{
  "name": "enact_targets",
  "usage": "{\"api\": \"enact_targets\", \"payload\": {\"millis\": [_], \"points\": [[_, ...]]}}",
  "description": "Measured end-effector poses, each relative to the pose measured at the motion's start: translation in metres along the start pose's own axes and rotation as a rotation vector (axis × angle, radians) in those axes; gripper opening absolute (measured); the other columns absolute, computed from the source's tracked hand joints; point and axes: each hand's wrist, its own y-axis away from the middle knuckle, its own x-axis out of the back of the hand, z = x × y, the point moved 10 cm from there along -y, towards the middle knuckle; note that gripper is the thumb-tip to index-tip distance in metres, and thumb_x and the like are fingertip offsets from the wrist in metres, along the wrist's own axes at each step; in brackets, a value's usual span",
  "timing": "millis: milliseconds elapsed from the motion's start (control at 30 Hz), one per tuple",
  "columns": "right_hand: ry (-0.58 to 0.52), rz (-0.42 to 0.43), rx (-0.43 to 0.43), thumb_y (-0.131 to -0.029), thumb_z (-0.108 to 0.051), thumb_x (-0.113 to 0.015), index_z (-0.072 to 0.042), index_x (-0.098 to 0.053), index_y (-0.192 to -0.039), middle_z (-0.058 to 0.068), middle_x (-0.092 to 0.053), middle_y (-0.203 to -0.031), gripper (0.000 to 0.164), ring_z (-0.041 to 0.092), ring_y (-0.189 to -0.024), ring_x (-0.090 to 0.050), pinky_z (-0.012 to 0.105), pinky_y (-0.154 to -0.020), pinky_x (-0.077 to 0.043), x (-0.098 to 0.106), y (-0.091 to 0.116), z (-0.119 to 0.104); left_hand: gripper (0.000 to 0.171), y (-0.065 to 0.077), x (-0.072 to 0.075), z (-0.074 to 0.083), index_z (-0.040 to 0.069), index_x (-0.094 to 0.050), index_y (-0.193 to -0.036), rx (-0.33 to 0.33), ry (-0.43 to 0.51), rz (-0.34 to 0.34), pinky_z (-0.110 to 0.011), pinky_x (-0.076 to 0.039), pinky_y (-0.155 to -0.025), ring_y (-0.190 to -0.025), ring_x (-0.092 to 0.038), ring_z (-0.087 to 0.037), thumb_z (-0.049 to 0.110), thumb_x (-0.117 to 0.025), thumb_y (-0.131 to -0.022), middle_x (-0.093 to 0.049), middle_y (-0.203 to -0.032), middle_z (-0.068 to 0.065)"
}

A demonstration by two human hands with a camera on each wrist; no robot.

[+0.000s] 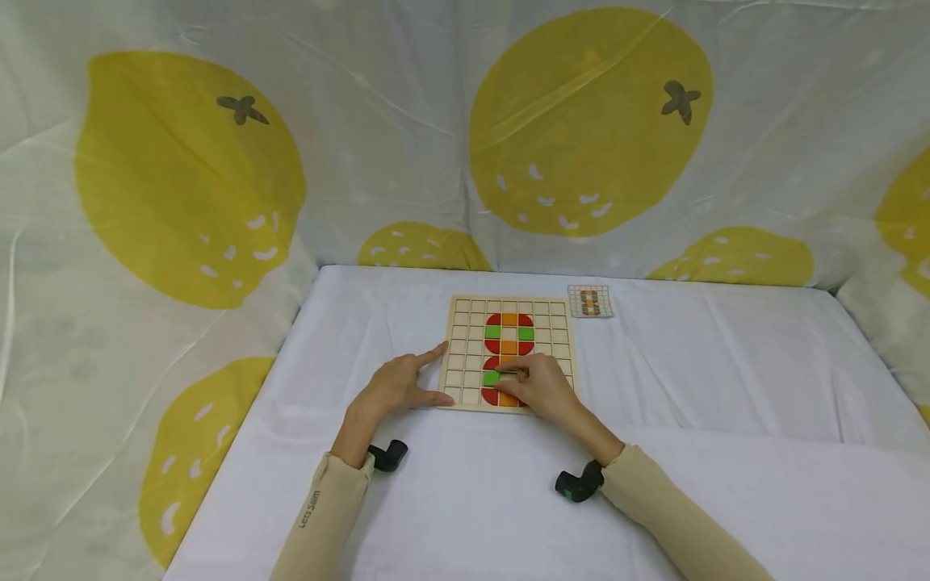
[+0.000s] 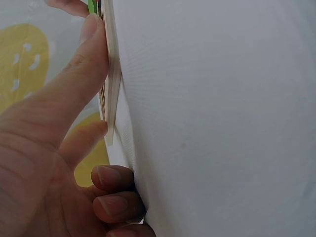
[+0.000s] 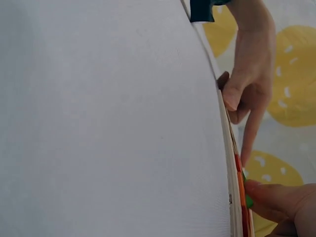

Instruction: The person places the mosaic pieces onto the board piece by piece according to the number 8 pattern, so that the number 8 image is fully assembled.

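A square wooden grid board (image 1: pixel 457 355) lies on the white cloth, with red, orange and green flat pieces forming a figure 8 pattern. Its left side is touched by my left hand (image 1: pixel 392 385): the extended index finger is on the left edge and the thumb near the front left corner. Over the lower loop, my right hand (image 1: pixel 545 390) pinches a green piece (image 3: pixel 249 201) between thumb and index finger. That green piece (image 2: pixel 92 6) stands partly above the board in the left wrist view. The right hand covers part of the lower loop.
A small pattern card (image 1: pixel 591 301) showing a similar figure lies beyond the board's back right corner. Black wrist cameras (image 1: pixel 580 482) are strapped by both sleeves. A curtain with yellow lemons (image 1: pixel 592 121) hangs behind the table.
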Motion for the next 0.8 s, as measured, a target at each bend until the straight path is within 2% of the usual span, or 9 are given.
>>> {"api": "enact_targets", "payload": {"millis": [200, 400, 633, 800], "points": [[-0.010, -0.020, 0.010, -0.088, -0.019, -0.084, -0.009, -0.081, -0.113, -0.004, -0.036, -0.052, 0.027, 0.009, -0.048, -0.032, 0.021, -0.049, -0.023, -0.0023, -0.0001, -0.0006, 0.102, 0.0005, -0.0008, 0.0005, 0.032, -0.033, -0.162, 0.001, 0.015, -0.009, -0.052, -0.051, -0.102, -0.122, -0.062, -0.034, 0.052, -0.087, -0.078, -0.060, -0.143, -0.026], [0.004, -0.038, 0.004, -0.091, -0.020, -0.081, -0.011, -0.082, -0.113, -0.005, -0.036, -0.053, 0.024, 0.009, -0.049, -0.033, 0.021, -0.049, -0.023, -0.0063, -0.0004, 0.0027, 0.103, 0.0010, -0.0011, -0.0016, 0.032, -0.033, -0.162, 0.014, 0.011, -0.006, -0.051, -0.051, -0.100, -0.120, -0.062, -0.033, 0.053, -0.087, -0.077, -0.061, -0.142, -0.026], [0.029, -0.010, 0.010, -0.089, -0.020, -0.083, -0.011, -0.083, -0.108, -0.006, -0.035, -0.049, 0.021, 0.009, -0.045, -0.033, 0.021, -0.047, -0.022, -0.0043, 0.0002, -0.0011, 0.103, 0.0007, -0.0011, -0.0029, 0.032, -0.033, -0.162, 0.011, 0.008, -0.008, -0.052, -0.051, -0.101, -0.121, -0.062, -0.034, 0.054, -0.087, -0.077, -0.060, -0.143, -0.026], [0.054, -0.001, 0.012, -0.090, -0.020, -0.081, -0.010, -0.083, -0.108, -0.006, -0.035, -0.049, 0.020, 0.008, -0.045, -0.032, 0.021, -0.047, -0.023, -0.0013, 0.0022, -0.0024, 0.103, -0.0001, -0.0008, -0.0030, 0.031, -0.034, -0.162, 0.001, 0.009, 0.000, -0.050, -0.052, -0.097, -0.113, -0.062, -0.030, 0.053, -0.088, -0.077, -0.061, -0.140, -0.026]]}}
